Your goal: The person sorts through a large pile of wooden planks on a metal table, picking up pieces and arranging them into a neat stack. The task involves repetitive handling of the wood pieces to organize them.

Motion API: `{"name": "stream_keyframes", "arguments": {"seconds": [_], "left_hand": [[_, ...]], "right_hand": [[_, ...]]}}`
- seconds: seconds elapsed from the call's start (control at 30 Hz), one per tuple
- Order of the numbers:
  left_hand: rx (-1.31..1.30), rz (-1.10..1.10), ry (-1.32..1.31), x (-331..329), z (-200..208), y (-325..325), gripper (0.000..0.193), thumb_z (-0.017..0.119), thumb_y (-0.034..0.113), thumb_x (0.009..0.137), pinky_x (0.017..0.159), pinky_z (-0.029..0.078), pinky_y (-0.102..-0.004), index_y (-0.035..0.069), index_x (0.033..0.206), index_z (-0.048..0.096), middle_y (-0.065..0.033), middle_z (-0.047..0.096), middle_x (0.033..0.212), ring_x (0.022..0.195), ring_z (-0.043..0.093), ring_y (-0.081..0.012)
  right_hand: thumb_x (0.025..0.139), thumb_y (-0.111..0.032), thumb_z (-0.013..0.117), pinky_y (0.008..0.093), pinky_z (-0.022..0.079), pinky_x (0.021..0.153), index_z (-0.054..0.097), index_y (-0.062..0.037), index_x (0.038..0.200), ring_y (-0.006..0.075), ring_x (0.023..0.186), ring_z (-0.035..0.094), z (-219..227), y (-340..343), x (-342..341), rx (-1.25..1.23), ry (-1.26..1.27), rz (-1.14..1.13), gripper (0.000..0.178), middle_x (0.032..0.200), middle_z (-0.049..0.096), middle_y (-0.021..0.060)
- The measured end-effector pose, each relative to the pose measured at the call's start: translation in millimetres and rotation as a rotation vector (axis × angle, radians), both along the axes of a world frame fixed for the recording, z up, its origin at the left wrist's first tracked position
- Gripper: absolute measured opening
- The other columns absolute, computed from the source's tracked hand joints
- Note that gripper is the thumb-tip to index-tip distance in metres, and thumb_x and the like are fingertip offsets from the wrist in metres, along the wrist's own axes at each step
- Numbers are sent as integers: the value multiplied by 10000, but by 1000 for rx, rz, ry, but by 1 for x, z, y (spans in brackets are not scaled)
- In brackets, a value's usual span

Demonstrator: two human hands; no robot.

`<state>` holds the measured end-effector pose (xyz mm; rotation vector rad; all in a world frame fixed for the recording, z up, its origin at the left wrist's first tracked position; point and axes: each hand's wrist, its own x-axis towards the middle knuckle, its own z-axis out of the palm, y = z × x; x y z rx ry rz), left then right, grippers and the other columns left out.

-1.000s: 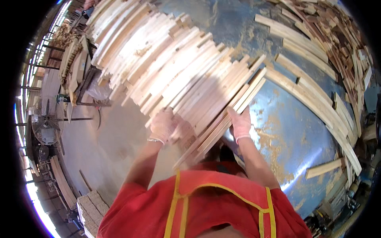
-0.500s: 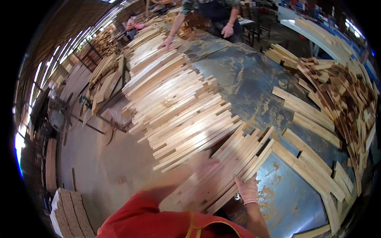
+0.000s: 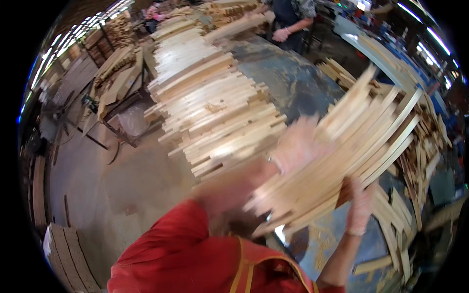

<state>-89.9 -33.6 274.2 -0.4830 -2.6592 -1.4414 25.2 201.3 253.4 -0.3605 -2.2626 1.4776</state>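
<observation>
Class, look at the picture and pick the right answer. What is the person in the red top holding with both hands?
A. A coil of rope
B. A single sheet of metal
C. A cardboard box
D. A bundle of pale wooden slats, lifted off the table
D: the left hand and the right hand have their grip on a bundle of pale wooden slats, raised above the blue-grey table.
</observation>
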Motion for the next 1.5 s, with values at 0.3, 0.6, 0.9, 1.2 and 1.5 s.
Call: {"name": "stream_keyframes", "arguments": {"seconds": [0.3,0.6,0.9,1.2,1.5], "left_hand": [[575,-214,131,7,15,-25,911,856,450,758,1139,477,-435,80,1526,534,-228,561,1430,1355,565,-388],[962,-349,-869,82,-197,-90,749,617,269,1030,1215,418,-421,61,1682,312,-187,417,1684,1516,454,-321],[-1063,-620,15,44,-245,-118,500,469,131,1042,1063,529,-470,-6,1523,479,-227,613,1473,1288,643,-379],[-408,-274,-539,-5,-258,-89,559,595,384,1005,1109,480,-454,33,1440,618,-234,687,1380,1332,609,-414],[-423,6,-650,15,-216,-17,877,704,665,879,1130,473,-483,-22,1420,641,-327,641,1408,1337,619,-429]], "right_hand": [[919,-122,842,370,512,1061,603,-31,1379,225,1193,644,49,-21,32,101,380,88,526,1303,696,110],[1051,-347,617,382,381,1265,431,-48,1610,314,1470,503,-200,-41,117,-511,-13,146,660,1587,511,196],[954,-147,533,417,379,1263,336,21,1644,407,1545,413,-218,-68,111,869,-980,414,737,1653,436,257],[921,-538,757,424,518,1097,433,34,1597,352,1382,596,-200,-5,55,-294,-865,191,943,1535,584,240],[877,-524,848,361,594,736,497,121,1459,249,946,728,-245,-7,10,-445,-828,183,938,1191,734,200]]}}
